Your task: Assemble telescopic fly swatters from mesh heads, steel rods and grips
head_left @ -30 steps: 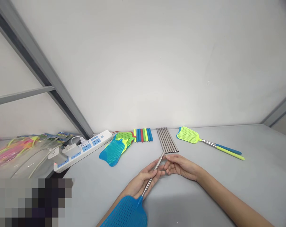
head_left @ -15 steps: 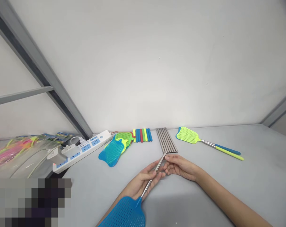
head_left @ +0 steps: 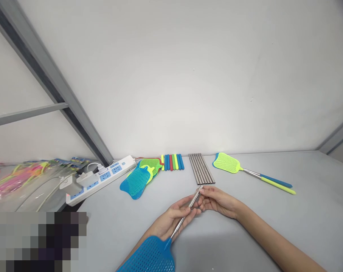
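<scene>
A blue fly swatter head on a metal rod lies across my left hand, whose thumb presses the rod against the fingers. My right hand pinches the rod's far end between thumb and fingertips. Just beyond that end lies a row of metal tubes on the grey table. Several coloured handles, yellow, blue, red and green, lie side by side further left. Loose swatter heads in blue, yellow and green overlap beside them.
To the right lie two swatters with handles, a yellow-green one over a blue one. A white power strip with plugs and cables runs along the left edge. Bagged colourful items lie beyond it. A wall closes off the back.
Both hands keep their hold on the swatter's rod. The whole view has shifted slightly, and the scene appears a little further right.
</scene>
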{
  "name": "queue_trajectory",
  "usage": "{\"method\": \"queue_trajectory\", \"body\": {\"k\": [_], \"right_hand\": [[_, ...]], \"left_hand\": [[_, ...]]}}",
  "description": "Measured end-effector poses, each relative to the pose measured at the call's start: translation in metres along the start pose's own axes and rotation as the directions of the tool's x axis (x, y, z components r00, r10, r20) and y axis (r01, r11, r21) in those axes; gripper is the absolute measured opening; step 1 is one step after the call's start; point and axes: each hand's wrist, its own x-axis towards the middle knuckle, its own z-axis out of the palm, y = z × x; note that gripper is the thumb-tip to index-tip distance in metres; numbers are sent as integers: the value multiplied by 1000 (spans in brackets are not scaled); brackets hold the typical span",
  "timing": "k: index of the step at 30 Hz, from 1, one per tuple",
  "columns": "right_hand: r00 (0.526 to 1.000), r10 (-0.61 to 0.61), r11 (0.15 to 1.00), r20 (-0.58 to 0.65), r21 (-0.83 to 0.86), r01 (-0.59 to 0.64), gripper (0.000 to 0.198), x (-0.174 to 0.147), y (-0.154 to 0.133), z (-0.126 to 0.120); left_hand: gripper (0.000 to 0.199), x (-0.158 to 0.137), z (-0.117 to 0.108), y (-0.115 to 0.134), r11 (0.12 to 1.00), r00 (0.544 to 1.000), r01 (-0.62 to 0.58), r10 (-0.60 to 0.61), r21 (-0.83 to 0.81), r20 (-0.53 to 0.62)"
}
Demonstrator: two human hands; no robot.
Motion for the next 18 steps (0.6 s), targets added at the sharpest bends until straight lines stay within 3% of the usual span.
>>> {"method": "queue_trajectory", "body": {"k": [18], "right_hand": [[999, -15, 996, 48, -81, 19, 31, -4, -4, 5]], "left_hand": [[50, 0, -1, -2, 999, 1000, 27, -28, 26, 5]]}}
